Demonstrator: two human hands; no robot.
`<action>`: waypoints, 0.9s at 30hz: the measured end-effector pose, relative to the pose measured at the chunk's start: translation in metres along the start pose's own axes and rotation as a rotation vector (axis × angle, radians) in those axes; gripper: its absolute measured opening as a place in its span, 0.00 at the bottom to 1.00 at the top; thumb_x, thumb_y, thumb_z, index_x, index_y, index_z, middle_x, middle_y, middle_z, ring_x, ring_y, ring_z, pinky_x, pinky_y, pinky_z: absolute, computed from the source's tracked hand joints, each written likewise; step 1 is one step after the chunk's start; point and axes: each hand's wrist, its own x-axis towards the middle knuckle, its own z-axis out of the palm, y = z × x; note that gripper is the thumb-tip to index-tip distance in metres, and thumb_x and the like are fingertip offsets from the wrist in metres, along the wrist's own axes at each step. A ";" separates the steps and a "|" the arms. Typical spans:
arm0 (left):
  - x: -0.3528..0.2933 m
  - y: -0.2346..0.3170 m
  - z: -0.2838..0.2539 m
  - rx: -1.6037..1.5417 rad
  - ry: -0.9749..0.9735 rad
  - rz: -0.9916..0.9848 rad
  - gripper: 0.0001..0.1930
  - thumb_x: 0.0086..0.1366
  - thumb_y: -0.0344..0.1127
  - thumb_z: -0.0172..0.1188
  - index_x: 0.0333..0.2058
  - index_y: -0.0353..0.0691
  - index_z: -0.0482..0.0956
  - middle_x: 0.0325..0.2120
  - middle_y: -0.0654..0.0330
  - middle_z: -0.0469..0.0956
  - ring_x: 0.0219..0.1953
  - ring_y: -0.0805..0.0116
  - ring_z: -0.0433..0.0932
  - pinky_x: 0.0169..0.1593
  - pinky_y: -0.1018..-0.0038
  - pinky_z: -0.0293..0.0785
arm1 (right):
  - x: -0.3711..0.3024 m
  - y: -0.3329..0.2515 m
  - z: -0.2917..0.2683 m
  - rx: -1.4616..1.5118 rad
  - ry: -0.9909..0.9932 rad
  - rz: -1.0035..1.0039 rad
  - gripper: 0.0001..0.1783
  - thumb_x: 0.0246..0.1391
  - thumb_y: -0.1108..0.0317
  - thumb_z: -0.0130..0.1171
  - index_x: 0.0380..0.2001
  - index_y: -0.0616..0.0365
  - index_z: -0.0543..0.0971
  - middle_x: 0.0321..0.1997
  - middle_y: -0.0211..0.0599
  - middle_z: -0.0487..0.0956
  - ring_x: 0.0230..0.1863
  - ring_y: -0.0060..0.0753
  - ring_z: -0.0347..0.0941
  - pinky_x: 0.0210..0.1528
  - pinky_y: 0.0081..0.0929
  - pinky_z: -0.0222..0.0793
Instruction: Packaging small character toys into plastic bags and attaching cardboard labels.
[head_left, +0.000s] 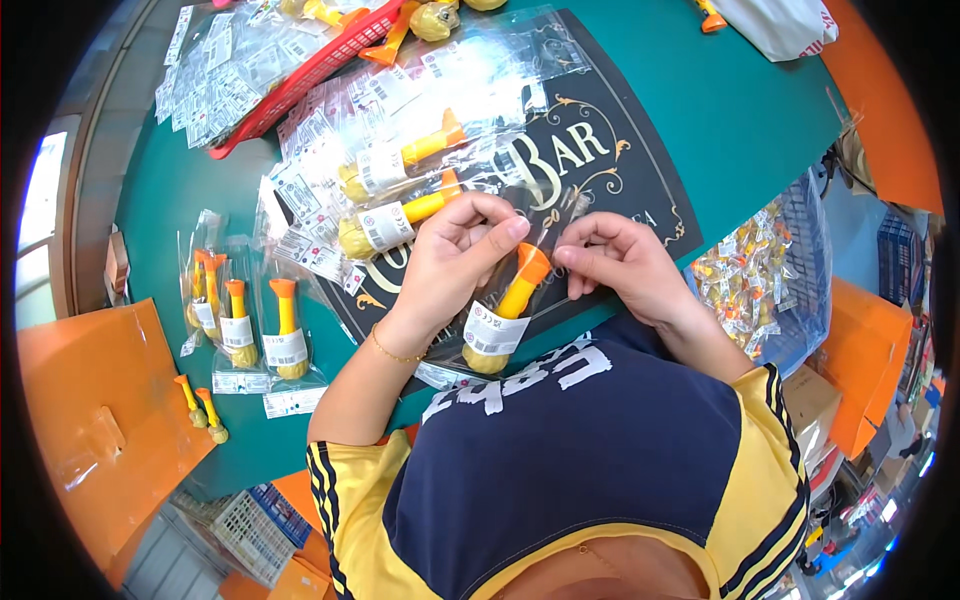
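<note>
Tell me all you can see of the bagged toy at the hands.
The toy has a flared orange end, a yellow stem and a rounded dull-gold end; it looks like plastic. A white label crosses it near the gold end. It slants inside a clear bag, gold end nearest the person's chest. The left hand and right hand seem to pinch the bag near the orange end.

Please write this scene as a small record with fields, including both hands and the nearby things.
Left hand: pinches the clear bag
Right hand: pinches the bag's other side
In the bag: yellow item with orange end and white label
Left of the hands: more bagged items
Surface: black printed mat on green table
Right: pale blue crate with many small pieces
</note>
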 end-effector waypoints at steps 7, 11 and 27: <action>0.006 -0.007 -0.002 0.058 0.095 0.077 0.06 0.66 0.31 0.57 0.37 0.37 0.70 0.35 0.61 0.72 0.22 0.80 0.68 0.24 0.84 0.64 | 0.000 0.011 0.004 0.140 0.019 -0.087 0.03 0.61 0.72 0.54 0.37 0.58 0.74 0.37 0.32 0.76 0.32 0.17 0.72 0.34 0.15 0.66; 0.004 -0.002 -0.003 0.089 0.048 0.036 0.06 0.68 0.32 0.55 0.39 0.37 0.70 0.35 0.62 0.72 0.22 0.80 0.67 0.25 0.84 0.65 | -0.003 0.014 0.005 0.143 0.022 -0.164 0.01 0.63 0.72 0.50 0.36 0.57 0.70 0.37 0.33 0.74 0.33 0.19 0.69 0.37 0.17 0.65; 0.004 -0.014 0.003 0.039 -0.007 0.066 0.07 0.71 0.35 0.50 0.41 0.38 0.71 0.29 0.67 0.74 0.28 0.83 0.70 0.32 0.85 0.67 | -0.003 0.011 0.013 0.325 0.090 -0.042 0.08 0.59 0.74 0.56 0.42 0.57 0.70 0.37 0.31 0.77 0.37 0.21 0.76 0.42 0.18 0.72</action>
